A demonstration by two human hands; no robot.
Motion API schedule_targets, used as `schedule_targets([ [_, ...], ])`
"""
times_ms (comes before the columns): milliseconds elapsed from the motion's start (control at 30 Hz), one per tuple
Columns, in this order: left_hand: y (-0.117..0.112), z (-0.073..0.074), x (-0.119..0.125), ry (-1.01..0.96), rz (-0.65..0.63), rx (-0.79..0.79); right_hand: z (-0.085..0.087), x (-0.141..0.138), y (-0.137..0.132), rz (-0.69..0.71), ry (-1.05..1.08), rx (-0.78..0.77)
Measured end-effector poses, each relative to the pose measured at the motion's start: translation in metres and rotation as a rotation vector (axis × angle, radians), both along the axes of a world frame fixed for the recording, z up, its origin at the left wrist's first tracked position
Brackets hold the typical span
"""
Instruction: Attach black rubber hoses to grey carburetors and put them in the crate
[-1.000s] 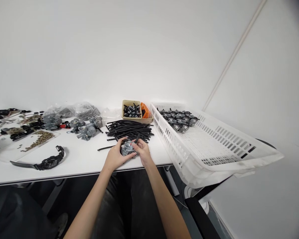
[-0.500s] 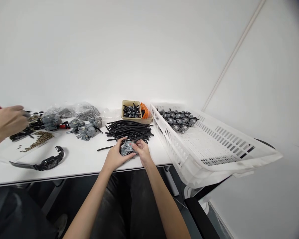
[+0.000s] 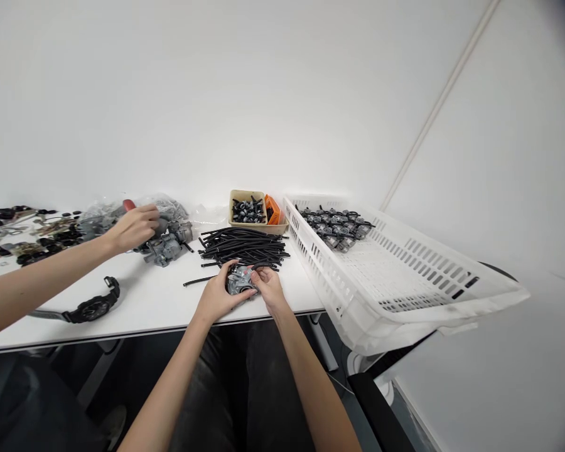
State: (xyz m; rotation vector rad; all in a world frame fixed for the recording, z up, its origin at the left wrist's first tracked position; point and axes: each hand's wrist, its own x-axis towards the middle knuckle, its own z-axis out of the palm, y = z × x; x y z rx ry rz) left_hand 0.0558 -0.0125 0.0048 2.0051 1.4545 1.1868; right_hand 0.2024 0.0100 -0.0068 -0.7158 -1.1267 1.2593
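My left hand (image 3: 216, 295) and my right hand (image 3: 269, 290) are closed together around a small grey metal carburettor (image 3: 238, 282) near the front edge of the white table (image 3: 160, 301). My right fingers pinch a short black rubber hose (image 3: 262, 267) against its top. Just behind lies a heap of black hoses (image 3: 243, 246). A co-worker's hand (image 3: 134, 227) reaches in from the left onto grey carburettors (image 3: 166, 246) beside the clear bags.
A white slotted crate (image 3: 405, 276) with several carburettors at its far end stands tilted on the right. A beige box (image 3: 249, 210) of black parts and an orange piece sit behind the hoses. A black wristwatch (image 3: 91, 306) and loose small parts (image 3: 32, 235) lie left.
The co-worker's hand has moved right from the far-left parts to the grey carburettors. My hands stay on the carburettor, the right fingers shifting the hose slightly.
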Motion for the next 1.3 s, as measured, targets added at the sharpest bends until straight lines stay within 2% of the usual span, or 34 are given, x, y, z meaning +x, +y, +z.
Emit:
schedule_targets([
  [267, 0.0015, -0.0002, 0.0005, -0.051, -0.003, -0.016, 0.0055, 0.0021, -0.0046, 0.076, -0.033, 0.007],
  [700, 0.0004, -0.0005, 0.0009, 0.006, 0.015, -0.018, -0.0013, -0.0002, 0.0010, -0.023, 0.016, -0.044],
  [933, 0.0004, 0.0000, 0.0007, -0.023, 0.014, -0.015, 0.0041, 0.0019, -0.0029, 0.050, -0.013, -0.031],
  [1300, 0.0015, -0.0012, 0.0002, -0.038, -0.006, -0.003, -0.0009, -0.0004, 0.0007, -0.030, -0.027, -0.021],
])
